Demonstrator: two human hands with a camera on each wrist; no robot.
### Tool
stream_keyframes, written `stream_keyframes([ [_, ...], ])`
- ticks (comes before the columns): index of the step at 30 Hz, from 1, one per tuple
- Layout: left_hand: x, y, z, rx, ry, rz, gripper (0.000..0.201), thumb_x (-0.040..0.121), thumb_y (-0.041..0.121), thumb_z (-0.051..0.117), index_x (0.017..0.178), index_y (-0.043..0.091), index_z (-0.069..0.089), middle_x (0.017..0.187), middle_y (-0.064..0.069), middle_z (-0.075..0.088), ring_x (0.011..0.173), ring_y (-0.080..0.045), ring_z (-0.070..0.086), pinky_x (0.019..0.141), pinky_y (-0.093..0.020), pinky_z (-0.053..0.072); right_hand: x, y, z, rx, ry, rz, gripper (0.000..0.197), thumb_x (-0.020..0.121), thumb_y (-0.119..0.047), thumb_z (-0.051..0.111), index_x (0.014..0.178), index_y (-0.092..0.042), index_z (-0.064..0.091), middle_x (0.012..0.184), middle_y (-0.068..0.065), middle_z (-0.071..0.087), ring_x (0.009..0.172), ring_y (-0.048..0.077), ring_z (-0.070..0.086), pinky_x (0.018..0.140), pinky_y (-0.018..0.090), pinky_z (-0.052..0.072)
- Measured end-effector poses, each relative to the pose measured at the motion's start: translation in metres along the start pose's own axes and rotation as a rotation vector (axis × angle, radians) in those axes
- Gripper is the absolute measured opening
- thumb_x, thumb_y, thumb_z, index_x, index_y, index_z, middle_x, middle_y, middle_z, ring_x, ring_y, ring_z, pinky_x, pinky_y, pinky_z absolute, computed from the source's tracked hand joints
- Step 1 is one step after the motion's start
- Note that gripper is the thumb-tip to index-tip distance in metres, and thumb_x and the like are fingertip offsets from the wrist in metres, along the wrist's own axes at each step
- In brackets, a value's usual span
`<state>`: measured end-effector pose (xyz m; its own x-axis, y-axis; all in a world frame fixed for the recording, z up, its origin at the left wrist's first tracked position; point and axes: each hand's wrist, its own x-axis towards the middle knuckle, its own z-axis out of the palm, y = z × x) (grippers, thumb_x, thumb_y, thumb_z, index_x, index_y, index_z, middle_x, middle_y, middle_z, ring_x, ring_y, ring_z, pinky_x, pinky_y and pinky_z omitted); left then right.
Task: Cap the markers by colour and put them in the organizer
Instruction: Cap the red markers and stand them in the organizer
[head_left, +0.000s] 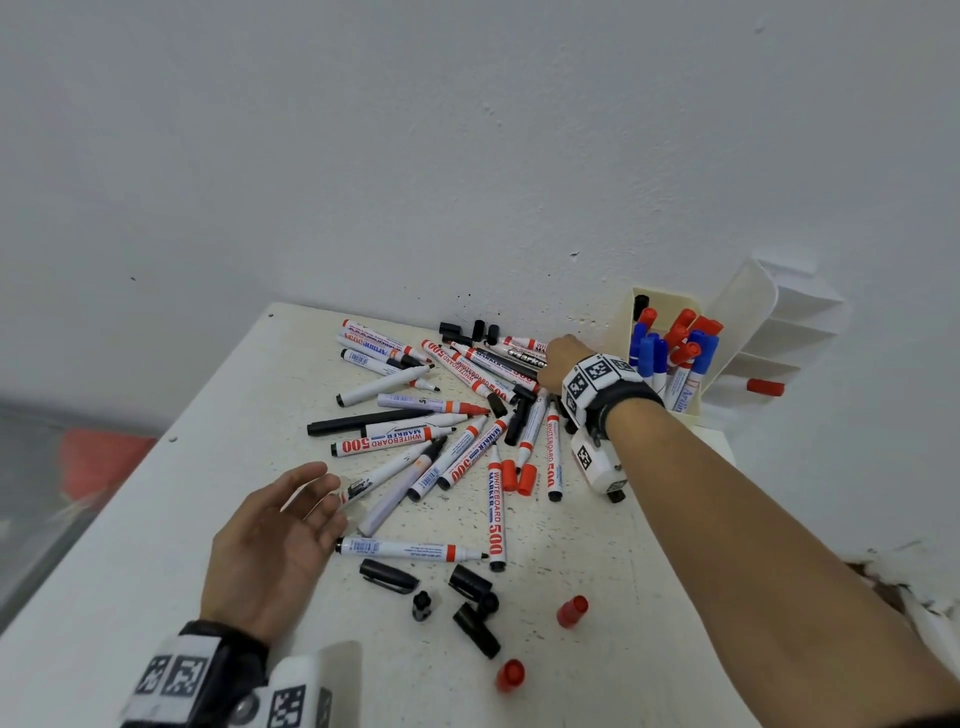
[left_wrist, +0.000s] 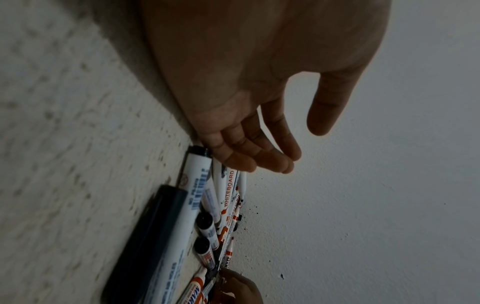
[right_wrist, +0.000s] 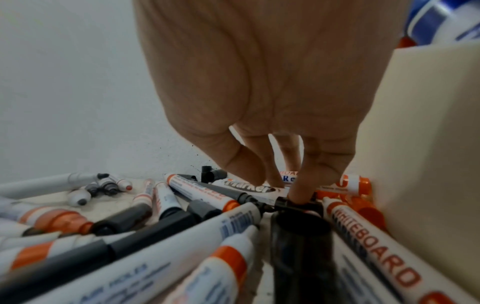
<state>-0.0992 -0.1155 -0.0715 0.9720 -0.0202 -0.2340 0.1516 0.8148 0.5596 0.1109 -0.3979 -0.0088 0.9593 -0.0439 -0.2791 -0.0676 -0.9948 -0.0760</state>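
My right hand (head_left: 563, 358) reaches into the far end of the marker pile (head_left: 441, 415), just beside the organizer (head_left: 623, 317). In the right wrist view its fingers (right_wrist: 301, 191) point down into the heap, one fingertip pressing on a black cap (right_wrist: 298, 203) among the barrels. The thumb and the next fingers come down on a marker labelled "Marker" (right_wrist: 249, 188). I cannot tell whether this grip has closed on anything, since the fingertips are half hidden among the markers.

My left hand (head_left: 275, 540) lies palm up on the surface (head_left: 156, 545) at the near left edge of the pile. Its grip is open, fingers relaxed and holding nothing. The fingertips (left_wrist: 259, 162) lie just beside the ends of a few white markers.

The markers lie uncapped and crossed over one another in the middle of the surface, most with white barrels and red or black tips. Loose black caps (head_left: 472, 603) and two red caps (head_left: 571, 610) sit near me, apart from the pile. Two more red caps (head_left: 519, 477) lie side by side within it, and a few black ones (head_left: 467, 330) stand by the wall (head_left: 467, 156).

The organizer stands at the far right against the wall. Its front compartment holds capped blue markers (head_left: 649, 353) and capped red markers (head_left: 680, 332), upright and leaning together.
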Motion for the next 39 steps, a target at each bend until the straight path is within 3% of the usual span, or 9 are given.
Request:
stream_keyframes([
  [5, 0.001, 0.000, -0.002, -0.012, 0.022, 0.005, 0.037, 0.064, 0.028, 0.073, 0.095, 0.008, 0.072, 0.088, -0.008, 0.067, 0.074, -0.018, 0.066, 0.069, -0.026, 0.057, 0.003, 0.004, 0.004, 0.126, 0.016, 0.090, 0.062, 0.089, -0.014, 0.060, 0.139, -0.003, 0.026, 0.114, 0.014, 0.051, 0.095, 0.029, 0.058, 0.082, 0.037, 0.053],
  [10, 0.003, 0.003, 0.002, 0.127, -0.020, -0.002, 0.045, 0.056, 0.034, 0.083, 0.093, 0.009, 0.073, 0.089, -0.008, 0.066, 0.073, -0.017, 0.063, 0.066, -0.024, 0.056, -0.014, 0.006, -0.009, 0.055, 0.172, -0.063, 0.050, 0.088, -0.016, 0.056, 0.137, -0.009, 0.045, 0.135, 0.011, 0.036, 0.111, 0.030, 0.045, 0.089, 0.040, 0.048],
  [14, 0.005, 0.021, 0.025, 0.737, -0.176, 0.057, 0.058, 0.052, 0.055, 0.087, 0.090, 0.014, 0.073, 0.090, -0.012, 0.069, 0.075, -0.017, 0.060, 0.065, -0.021, 0.052, -0.055, 0.007, -0.017, 0.157, 0.473, -0.184, 0.034, 0.092, -0.022, 0.053, 0.125, -0.016, 0.059, 0.126, 0.009, 0.050, 0.114, 0.027, 0.042, 0.092, 0.037, 0.040],
  [17, 0.011, 0.033, 0.056, 1.207, -0.361, 0.144, 0.031, 0.072, 0.047, 0.075, 0.090, 0.023, 0.073, 0.092, -0.002, 0.073, 0.082, -0.014, 0.065, 0.074, -0.022, 0.052, -0.087, 0.006, -0.006, 0.329, 0.586, -0.244, 0.016, 0.094, -0.016, 0.053, 0.107, -0.016, 0.063, 0.112, 0.007, 0.053, 0.101, 0.022, 0.049, 0.080, 0.024, 0.041],
  [21, 0.030, 0.018, 0.091, 1.637, -0.544, 0.249, 0.003, 0.089, 0.030, 0.070, 0.091, 0.030, 0.069, 0.095, 0.012, 0.072, 0.085, -0.008, 0.065, 0.075, -0.024, 0.053, -0.127, 0.011, 0.012, 0.612, 0.491, -0.274, 0.022, 0.093, -0.005, 0.050, 0.104, -0.022, 0.060, 0.106, 0.000, 0.050, 0.088, 0.012, 0.050, 0.069, 0.008, 0.036],
  [24, 0.047, -0.005, 0.111, 1.814, -0.638, 0.240, 0.005, 0.090, 0.030, 0.068, 0.094, 0.031, 0.065, 0.097, 0.014, 0.068, 0.084, -0.001, 0.061, 0.071, -0.020, 0.047, -0.157, 0.021, 0.028, 0.914, 0.437, -0.281, 0.034, 0.092, -0.001, 0.048, 0.111, -0.025, 0.063, 0.095, -0.006, 0.056, 0.065, 0.015, 0.049, 0.057, 0.028, 0.045],
  [26, 0.058, -0.022, 0.123, 1.980, -0.669, 0.239, 0.011, 0.088, 0.031, 0.068, 0.099, 0.027, 0.066, 0.102, 0.012, 0.064, 0.090, -0.004, 0.058, 0.074, -0.022, 0.042, -0.175, 0.028, 0.036, 1.049, 0.435, -0.255, 0.035, 0.093, -0.001, 0.046, 0.110, -0.026, 0.064, 0.079, -0.001, 0.054, 0.055, 0.016, 0.042, 0.049, 0.028, 0.038],
  [31, 0.081, -0.057, 0.145, 2.290, -0.719, 0.200, 0.020, 0.082, 0.036, 0.074, 0.095, 0.026, 0.062, 0.093, 0.009, 0.055, 0.086, -0.011, 0.050, 0.072, -0.025, 0.038, -0.207, 0.038, 0.046, 1.232, 0.368, -0.152, 0.031, 0.094, -0.004, 0.047, 0.100, -0.028, 0.066, 0.082, 0.029, 0.047, 0.054, 0.021, 0.035, 0.043, 0.021, 0.031],
  [39, 0.088, -0.076, 0.139, 2.457, -0.723, 0.393, 0.021, 0.084, 0.039, 0.066, 0.096, 0.027, 0.054, 0.085, 0.010, 0.056, 0.085, -0.017, 0.052, 0.081, -0.032, 0.031, -0.247, 0.036, 0.055, 1.393, 0.307, -0.148, 0.031, 0.095, -0.004, 0.050, 0.099, -0.029, 0.068, 0.080, 0.013, 0.051, 0.051, 0.022, 0.032, 0.041, 0.022, 0.028],
])
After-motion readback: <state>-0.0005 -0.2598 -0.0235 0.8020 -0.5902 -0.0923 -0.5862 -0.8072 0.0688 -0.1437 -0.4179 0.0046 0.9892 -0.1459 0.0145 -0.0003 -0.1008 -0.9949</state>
